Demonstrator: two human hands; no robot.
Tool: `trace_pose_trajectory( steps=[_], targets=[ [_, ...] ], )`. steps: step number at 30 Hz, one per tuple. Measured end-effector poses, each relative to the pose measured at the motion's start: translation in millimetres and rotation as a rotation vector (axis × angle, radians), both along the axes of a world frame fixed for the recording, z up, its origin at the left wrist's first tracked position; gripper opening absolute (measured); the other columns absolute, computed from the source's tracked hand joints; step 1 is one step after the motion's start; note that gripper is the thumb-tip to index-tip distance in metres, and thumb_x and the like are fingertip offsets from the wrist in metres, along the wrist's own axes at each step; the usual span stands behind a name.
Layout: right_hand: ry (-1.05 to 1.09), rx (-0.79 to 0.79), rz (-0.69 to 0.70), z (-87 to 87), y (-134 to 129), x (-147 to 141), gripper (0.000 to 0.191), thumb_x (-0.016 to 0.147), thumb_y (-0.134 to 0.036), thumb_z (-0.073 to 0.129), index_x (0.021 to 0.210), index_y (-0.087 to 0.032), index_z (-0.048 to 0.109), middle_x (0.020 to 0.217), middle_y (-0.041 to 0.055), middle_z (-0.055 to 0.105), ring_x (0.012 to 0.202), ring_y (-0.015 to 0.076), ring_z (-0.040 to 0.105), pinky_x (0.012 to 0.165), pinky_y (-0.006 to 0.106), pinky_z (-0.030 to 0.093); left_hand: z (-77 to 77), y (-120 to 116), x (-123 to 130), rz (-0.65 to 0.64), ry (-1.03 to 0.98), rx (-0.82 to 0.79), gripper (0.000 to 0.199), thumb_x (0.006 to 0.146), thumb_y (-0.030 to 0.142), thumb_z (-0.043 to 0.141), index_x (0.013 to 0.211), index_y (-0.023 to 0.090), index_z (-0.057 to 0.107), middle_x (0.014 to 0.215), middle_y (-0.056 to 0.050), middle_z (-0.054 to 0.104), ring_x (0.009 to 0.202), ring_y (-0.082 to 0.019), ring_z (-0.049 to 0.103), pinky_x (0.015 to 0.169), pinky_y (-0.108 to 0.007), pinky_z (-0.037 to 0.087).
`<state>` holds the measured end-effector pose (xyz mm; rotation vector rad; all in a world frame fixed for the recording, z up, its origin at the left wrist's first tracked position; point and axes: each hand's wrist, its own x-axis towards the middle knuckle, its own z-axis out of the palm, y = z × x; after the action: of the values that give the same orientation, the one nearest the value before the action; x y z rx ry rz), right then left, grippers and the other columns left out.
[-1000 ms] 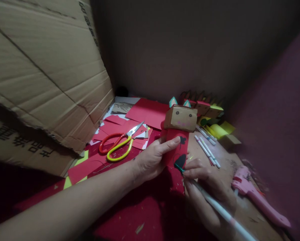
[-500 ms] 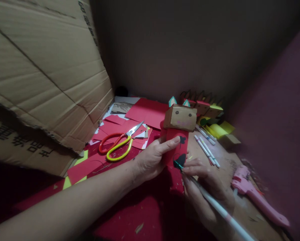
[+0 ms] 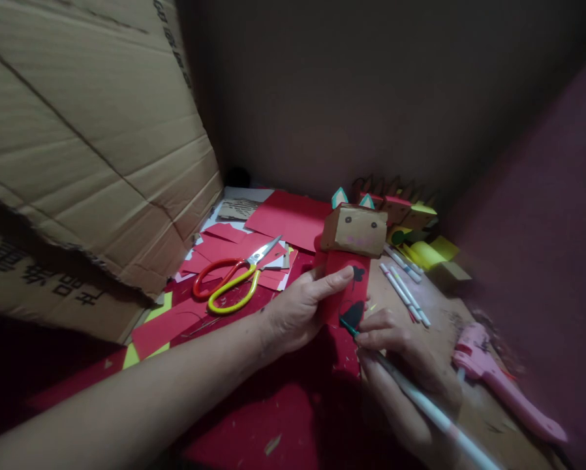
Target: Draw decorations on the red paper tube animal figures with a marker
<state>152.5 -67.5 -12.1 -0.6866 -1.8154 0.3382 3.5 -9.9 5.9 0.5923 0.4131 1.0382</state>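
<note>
Far to the left of the box-headed figure (image 3: pixel 355 234), a large corrugated cardboard panel (image 3: pixel 92 130) is seen, marked with dark print. Nearer the figure, on its left, a red paper strip (image 3: pixel 168 328) is laid over yellow paper (image 3: pixel 132 357). Scissors (image 3: pixel 248 265) with one red and one yellow handle are set on scattered red paper to the figure's left; behind them, a larger red sheet (image 3: pixel 288 219) is spread just left of the figure's head.

The figure's red body is gripped by the left hand (image 3: pixel 307 303), the thumb laid across its front and the fingers hidden behind. On that body, a black shape (image 3: pixel 352 316) is met at its lower left edge by the green tip of a pen (image 3: pixel 430 408), pinched between the thumb and fingers of the right hand (image 3: pixel 395 352) just below and right of the figure. Behind the figure, to the right, small boxes (image 3: pixel 397 209) are lined up. White markers (image 3: pixel 410 297) and folded yellow pieces (image 3: pixel 425 254) are placed right of it. Farthest right of the figure, a pink glue gun (image 3: pixel 508 388) is laid.
</note>
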Motion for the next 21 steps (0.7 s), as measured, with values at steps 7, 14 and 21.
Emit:
trace_pose_trajectory(
  steps=[7, 14, 21],
  targets=[
    [-0.017, -0.003, -0.023, 1.3, -0.7, -0.5, 0.028, 0.087, 0.001, 0.059, 0.099, -0.023, 0.066, 0.088, 0.0024, 0.068, 0.082, 0.0164, 0.07, 0.076, 0.03, 0.056, 2.0, -2.2, 0.2, 0.002, 0.003, -0.011, 0.022, 0.076, 0.028, 0.084, 0.085, 0.011, 0.073, 0.07, -0.005, 0.073, 0.065, -0.015, 0.068, 0.069, -0.026, 0.056],
    [0.009, -0.02, -0.034, -4.9, 0.7, -0.3, 0.03, 0.087, 0.002, 0.06, 0.103, -0.024, 0.067, 0.09, 0.0022, 0.068, 0.085, 0.0161, 0.069, 0.078, 0.029, 0.056, 2.2, -2.1, 0.3, 0.004, 0.019, -0.015, 0.02, 0.078, 0.028, 0.083, 0.086, 0.013, 0.073, 0.074, -0.004, 0.073, 0.067, -0.015, 0.068, 0.072, -0.027, 0.055],
    [0.049, -0.044, -0.005, -6.7, 0.2, -1.5, 0.035, 0.087, 0.004, 0.06, 0.107, -0.023, 0.067, 0.093, 0.0019, 0.068, 0.09, 0.0154, 0.068, 0.081, 0.027, 0.054, 2.6, -2.1, -0.2, 0.017, -0.011, -0.01, 0.021, 0.076, 0.026, 0.084, 0.088, 0.013, 0.073, 0.074, -0.004, 0.073, 0.066, -0.015, 0.069, 0.07, -0.027, 0.055]
  ],
)
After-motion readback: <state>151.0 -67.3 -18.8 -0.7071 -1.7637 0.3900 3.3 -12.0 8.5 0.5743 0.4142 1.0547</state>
